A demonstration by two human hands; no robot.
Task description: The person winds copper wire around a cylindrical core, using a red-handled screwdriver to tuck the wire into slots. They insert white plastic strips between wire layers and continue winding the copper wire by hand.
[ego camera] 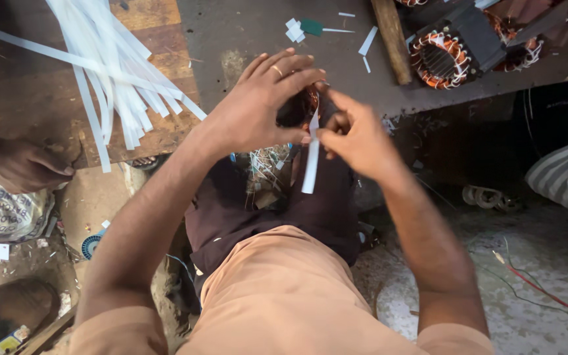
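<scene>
Near the middle of the frame the left hand [258,108] curls over a dark motor part with copper windings [300,108], a ring on one finger. Just right of it the right hand [356,138] pinches a white paper strip [310,158] that hangs down from the fingers. In the upper left a pile of white strips [110,66] lies on the wooden tabletop [146,13]. Another person's hand [21,164] rests at the left edge. A wound motor core [438,59] sits in the upper right, beside a wooden stick [392,39].
</scene>
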